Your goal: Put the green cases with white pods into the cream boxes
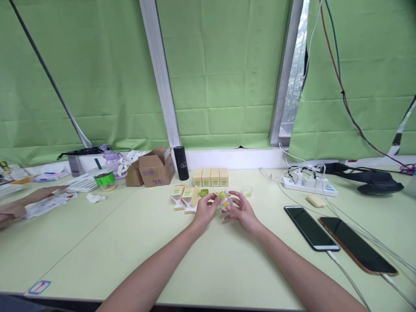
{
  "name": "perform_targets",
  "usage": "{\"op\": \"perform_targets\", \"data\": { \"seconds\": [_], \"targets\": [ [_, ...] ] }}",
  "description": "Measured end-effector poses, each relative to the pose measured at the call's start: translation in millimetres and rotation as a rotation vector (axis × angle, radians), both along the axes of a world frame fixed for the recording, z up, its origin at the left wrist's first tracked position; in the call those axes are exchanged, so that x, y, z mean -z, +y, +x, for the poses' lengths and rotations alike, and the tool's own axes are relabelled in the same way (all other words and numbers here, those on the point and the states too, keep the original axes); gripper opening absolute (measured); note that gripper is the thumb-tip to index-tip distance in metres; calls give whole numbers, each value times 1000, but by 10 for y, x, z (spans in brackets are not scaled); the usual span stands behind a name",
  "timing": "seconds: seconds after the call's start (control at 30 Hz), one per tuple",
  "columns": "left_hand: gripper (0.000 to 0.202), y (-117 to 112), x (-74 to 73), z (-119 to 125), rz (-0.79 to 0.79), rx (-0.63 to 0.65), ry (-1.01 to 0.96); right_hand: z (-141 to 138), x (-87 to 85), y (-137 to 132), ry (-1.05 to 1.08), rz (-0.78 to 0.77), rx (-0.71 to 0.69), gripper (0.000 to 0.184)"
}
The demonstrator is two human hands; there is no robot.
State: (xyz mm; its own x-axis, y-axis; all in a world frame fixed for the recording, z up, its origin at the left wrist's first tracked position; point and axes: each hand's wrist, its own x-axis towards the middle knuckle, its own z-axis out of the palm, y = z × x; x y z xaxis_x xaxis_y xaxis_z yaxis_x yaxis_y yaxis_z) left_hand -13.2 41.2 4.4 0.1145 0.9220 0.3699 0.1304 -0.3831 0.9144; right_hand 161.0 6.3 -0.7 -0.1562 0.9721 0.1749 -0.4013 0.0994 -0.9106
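Observation:
My left hand [205, 210] and my right hand [243, 213] meet over the middle of the table. Between them is a small clear jar [226, 205] with a yellow spot, tilted, gripped by my right fingers. A small light-green piece [222, 195] sits at its upper left, pinched by my left fingertips; whether it is joined to the jar I cannot tell. Just behind my left hand lies a green lid-like piece [204, 192]. Another clear container [247, 191] with a yellow spot rests beyond my right hand. Two opened small cartons [189, 195] stand left of my hands.
Several closed cartons [211, 177] stand in a row behind. Further back are a black bottle [181, 163], a cardboard box [156, 169] and a drink cup [105, 178]. Phones [311, 228], cables and a power strip [310, 185] lie right. Another person's hand [42, 195] is far left.

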Motion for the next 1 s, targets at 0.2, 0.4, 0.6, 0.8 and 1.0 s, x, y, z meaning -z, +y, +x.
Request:
{"op": "perform_targets", "data": {
  "seconds": [0.2, 0.4, 0.6, 0.8, 1.0],
  "targets": [
    [48, -20, -6, 5, 7, 17, 10, 0, 3, 10, 1, 4, -9, 72],
    [47, -17, 7, 6, 3, 23, 6, 9, -6, 1, -20, 5, -11, 72],
    [48, -8, 22, 0, 22, 23, 37, 7, 24, 21, -66, 31, 5, 72],
    [48, -18, 11, 1, 52, -3, 83, 4, 54, 54, -140, 130, 53, 67],
    [46, -43, -1, 7, 90, -33, 111, -5, 61, 45, -180, 149, 79, 61]
  ]
}}
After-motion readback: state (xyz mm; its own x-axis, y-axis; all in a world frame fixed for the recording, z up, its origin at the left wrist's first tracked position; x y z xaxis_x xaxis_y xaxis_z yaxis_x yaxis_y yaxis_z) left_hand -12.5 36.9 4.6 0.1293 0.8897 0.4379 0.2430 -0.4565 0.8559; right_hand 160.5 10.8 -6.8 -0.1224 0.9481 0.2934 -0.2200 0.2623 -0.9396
